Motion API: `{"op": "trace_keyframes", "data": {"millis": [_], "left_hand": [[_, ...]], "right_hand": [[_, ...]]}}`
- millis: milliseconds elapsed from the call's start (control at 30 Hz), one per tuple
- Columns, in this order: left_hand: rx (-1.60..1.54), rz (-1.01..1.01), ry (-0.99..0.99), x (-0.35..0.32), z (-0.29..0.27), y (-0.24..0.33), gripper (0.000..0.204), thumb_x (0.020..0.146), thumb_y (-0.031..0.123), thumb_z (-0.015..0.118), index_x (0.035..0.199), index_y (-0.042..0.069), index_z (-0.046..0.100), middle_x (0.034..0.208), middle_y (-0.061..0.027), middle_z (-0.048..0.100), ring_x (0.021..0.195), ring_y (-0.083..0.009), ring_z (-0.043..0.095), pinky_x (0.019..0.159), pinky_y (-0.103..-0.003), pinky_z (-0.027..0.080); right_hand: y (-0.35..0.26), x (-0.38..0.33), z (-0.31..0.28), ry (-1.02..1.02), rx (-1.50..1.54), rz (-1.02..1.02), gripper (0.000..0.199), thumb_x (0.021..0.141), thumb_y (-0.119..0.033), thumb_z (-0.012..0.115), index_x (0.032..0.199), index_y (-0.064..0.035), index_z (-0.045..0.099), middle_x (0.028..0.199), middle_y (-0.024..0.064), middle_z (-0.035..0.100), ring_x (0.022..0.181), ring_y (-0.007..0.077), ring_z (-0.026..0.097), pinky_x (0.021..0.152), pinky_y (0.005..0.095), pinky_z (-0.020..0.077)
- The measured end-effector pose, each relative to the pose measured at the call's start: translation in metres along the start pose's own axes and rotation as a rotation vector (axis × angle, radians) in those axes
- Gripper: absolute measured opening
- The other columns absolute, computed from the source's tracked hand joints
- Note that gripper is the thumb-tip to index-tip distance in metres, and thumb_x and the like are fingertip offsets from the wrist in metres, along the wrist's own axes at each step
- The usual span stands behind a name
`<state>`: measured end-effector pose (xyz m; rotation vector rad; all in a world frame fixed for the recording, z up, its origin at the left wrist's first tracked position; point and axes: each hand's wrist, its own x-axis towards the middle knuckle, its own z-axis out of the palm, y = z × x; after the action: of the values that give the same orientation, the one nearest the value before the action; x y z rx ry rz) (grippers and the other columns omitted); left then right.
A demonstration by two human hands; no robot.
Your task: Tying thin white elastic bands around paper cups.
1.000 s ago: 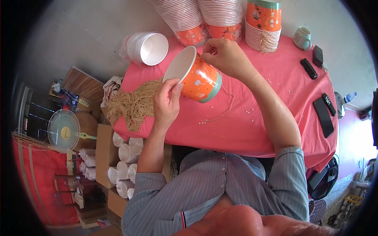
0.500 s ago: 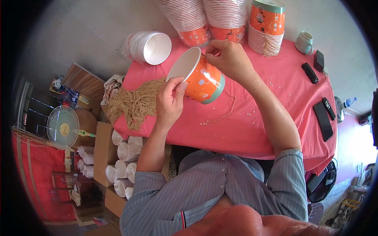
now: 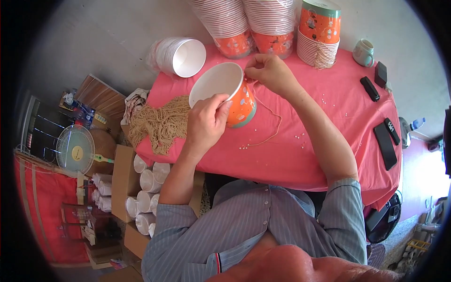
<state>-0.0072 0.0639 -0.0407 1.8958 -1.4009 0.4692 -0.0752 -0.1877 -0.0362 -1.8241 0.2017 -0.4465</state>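
Note:
An orange paper bucket [image 3: 243,109] with a white inside and a green base band is tilted above the pink-covered table [image 3: 282,160]. My left hand [image 3: 206,120] grips its near side at the rim, thumb outside. My right hand [image 3: 272,73] pinches close to the bucket's right side just below the rim. A beige cord [image 3: 280,123] hangs from those fingertips and trails onto the cloth. The cord's end at the fingers is too small to make out clearly. To the left of my left hand lies a heap of beige cords [image 3: 157,122].
Plastic-wrapped bucket stacks [image 3: 230,40] and an upturned bucket stack [image 3: 320,28] stand at the back. Another stack [image 3: 189,57] lies on its side. A mug [image 3: 362,52], black phone [image 3: 386,148] and small white beads [image 3: 297,137] are on the right. Left below, a carton [image 3: 122,183] holds wrapped white cups.
The bucket has turned and tipped so more of its inside shows, shifting slightly left. My left hand has moved up and right along the rim; my right hand has dropped slightly.

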Motion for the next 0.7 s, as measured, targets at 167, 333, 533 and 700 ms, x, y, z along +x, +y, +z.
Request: {"op": "trace_keyframes", "data": {"millis": [167, 333, 533, 700], "left_hand": [[0.01, -0.099, -0.234, 0.009, -0.015, 0.012, 0.019, 0.105, 0.024, 0.073, 0.111, 0.006, 0.073, 0.091, -0.0163, 0.079, 0.082, -0.0351, 0.078, 0.069, -0.048, 0.058], [-0.028, -0.205, -0.271, 0.044, -0.03, 0.004, 0.025, 0.113, 0.021, 0.065, 0.119, -0.002, 0.073, 0.095, -0.0164, 0.08, 0.088, -0.0249, 0.08, 0.08, -0.037, 0.06], [-0.025, -0.002, -0.119, 0.082, -0.015, 0.013, 0.027, 0.102, 0.02, 0.078, 0.121, 0.003, 0.074, 0.108, -0.0165, 0.078, 0.098, -0.0328, 0.077, 0.083, -0.044, 0.06], [0.001, 0.061, -0.07, 0.088, 0.004, 0.019, 0.025, 0.1, 0.016, 0.08, 0.12, 0.001, 0.075, 0.106, -0.0158, 0.078, 0.094, -0.0316, 0.077, 0.081, -0.043, 0.06]], "right_hand": [[0.022, 0.009, 0.002, -0.084, 0.201, 0.17, 0.015, 0.102, -0.015, 0.072, 0.105, -0.0005, 0.074, 0.097, 0.008, 0.08, 0.09, 0.0167, 0.078, 0.077, 0.0324, 0.0639], [0.025, 0.012, -0.005, -0.126, 0.176, 0.207, 0.013, 0.101, -0.015, 0.073, 0.102, -0.0017, 0.073, 0.096, 0.0074, 0.08, 0.087, 0.0143, 0.077, 0.075, 0.0312, 0.0624], [-0.017, -0.003, -0.024, -0.002, 0.132, -0.002, 0.01, 0.099, -0.014, 0.075, 0.1, -0.0033, 0.074, 0.092, 0.0051, 0.079, 0.081, 0.0106, 0.072, 0.077, 0.0279, 0.059], [-0.027, -0.01, -0.015, -0.061, 0.233, -0.099, 0.013, 0.094, -0.015, 0.076, 0.097, -0.0016, 0.076, 0.091, 0.0042, 0.078, 0.084, 0.0115, 0.074, 0.077, 0.028, 0.0562]]}}
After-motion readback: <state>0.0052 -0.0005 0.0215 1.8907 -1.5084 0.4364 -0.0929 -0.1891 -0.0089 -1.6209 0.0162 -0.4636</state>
